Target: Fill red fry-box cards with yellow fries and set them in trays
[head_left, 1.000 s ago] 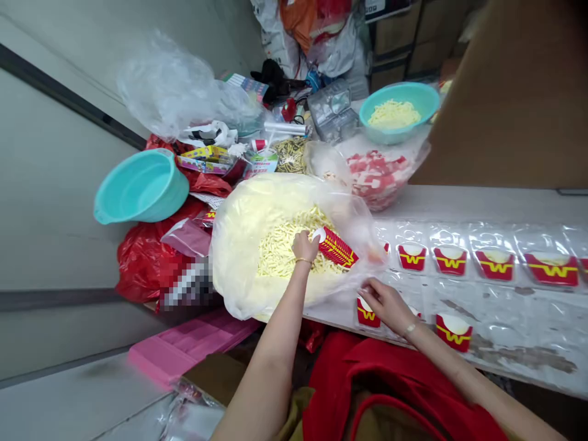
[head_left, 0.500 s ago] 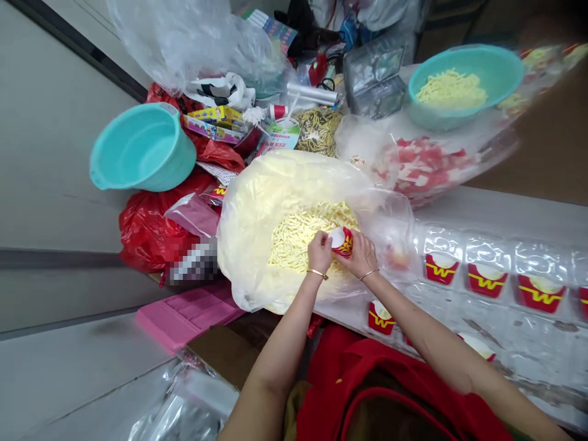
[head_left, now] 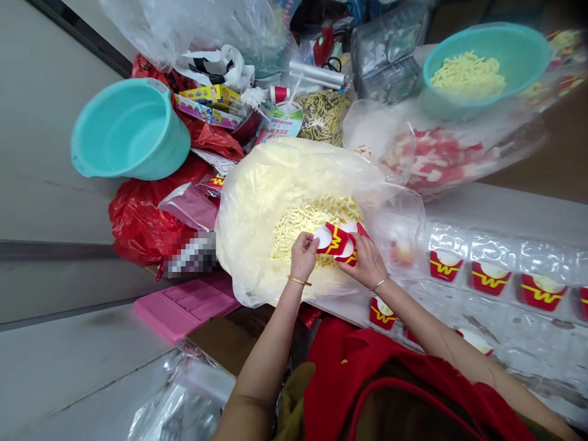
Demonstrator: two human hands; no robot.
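My left hand pinches the white end of a small red and yellow fries carton, held out sideways. Further cartons of the same kind sit in my right hand, its fingers closed round them, close against the first carton. Both hands are above a large clear plastic bag, spread wide at its mouth. Inside it lies a heap of pale yellow stick-shaped pieces that look like small fries.
To the right, filled fries cartons sit in clear moulded trays. A turquoise basin stands at the left, another basin with yellow sticks at the back right. A bag of red and white pieces lies behind my right hand.
The cartons have come apart: my left hand has moved left with one, now turned so its front shows, while my right hand keeps the others. The camera view has shifted slightly.
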